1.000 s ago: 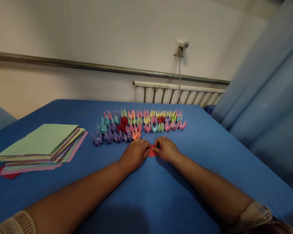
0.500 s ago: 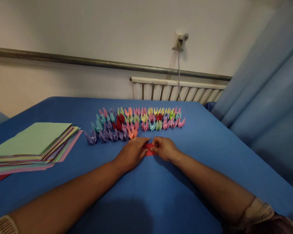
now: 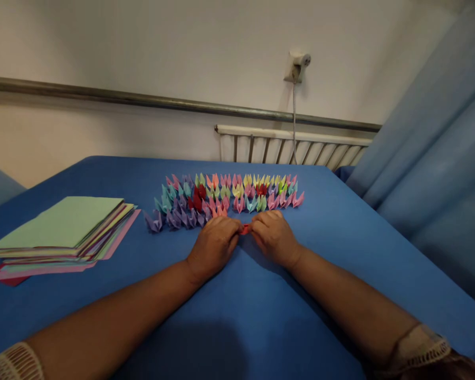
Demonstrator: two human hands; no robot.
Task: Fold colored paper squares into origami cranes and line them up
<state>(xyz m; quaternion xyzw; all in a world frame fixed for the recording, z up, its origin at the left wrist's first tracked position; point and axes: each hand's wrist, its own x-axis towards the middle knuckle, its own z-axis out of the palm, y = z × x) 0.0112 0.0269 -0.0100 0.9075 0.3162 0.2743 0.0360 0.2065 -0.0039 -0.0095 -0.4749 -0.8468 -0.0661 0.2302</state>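
Observation:
A small piece of red origami paper (image 3: 245,229) is pinched between my two hands near the middle of the blue-covered table. My left hand (image 3: 216,241) is closed on its left end, fingers bent and knuckles up. On the right end, my right hand (image 3: 276,238) is closed in the same way. Only a narrow red strip shows between the fingertips; its folds are hidden. Just beyond my hands stand rows of folded paper cranes (image 3: 225,192) in purple, red, pink, green, yellow and blue.
A stack of coloured paper sheets (image 3: 59,224), pale green on top, lies at the left of the blue table (image 3: 237,316). Behind are a metal rail (image 3: 162,103), a white radiator (image 3: 293,138) and a plugged-in cord (image 3: 294,105). A blue curtain (image 3: 431,153) hangs at the right.
My hands have turned knuckles-up over the red paper, hiding more of it. It showed as a wider flat piece before and now shows as a thin strip. The view has shifted slightly.

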